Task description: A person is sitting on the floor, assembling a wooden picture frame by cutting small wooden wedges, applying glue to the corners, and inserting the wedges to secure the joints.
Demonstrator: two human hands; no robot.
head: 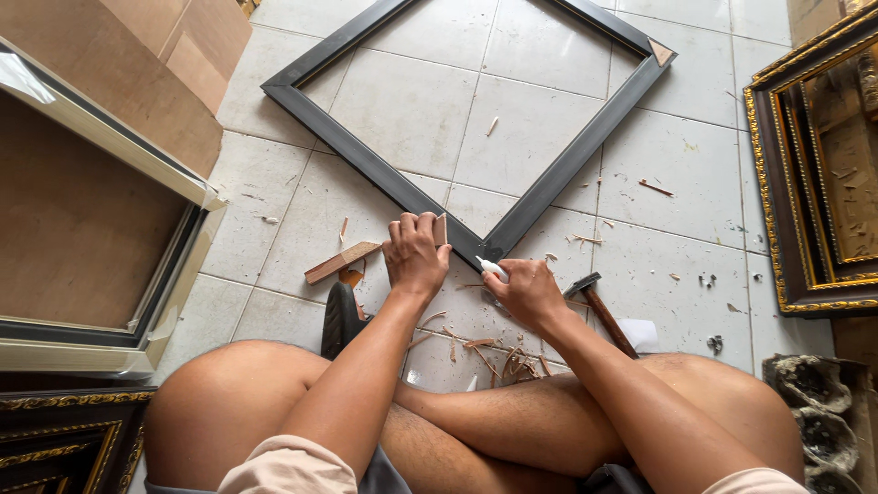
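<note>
Centre of frame, on the tiled floor [640, 146]: left hand [416, 254], fingers curled, pinches a small wooden wedge [441, 229] against the dark frame [402, 187]. Right hand [523, 291], fingers closed round a white glue nozzle [490, 267], aims at the bottom corner. Risk: wedge may slip or glue smear if the unclamped frame shifts.

You get one view only, from the camera on your own head, tipped steeply down over your crossed legs to the tiled floor [695, 192]. It sits close: your left hand [416, 254] and right hand [528, 291] fill the centre, forearms running in from the bottom edge. The dark frame [366, 163] lies just ahead on the tiles, its far corner cut by the top edge. Other frames crowd both side borders. No second view overlaps this one.
</note>
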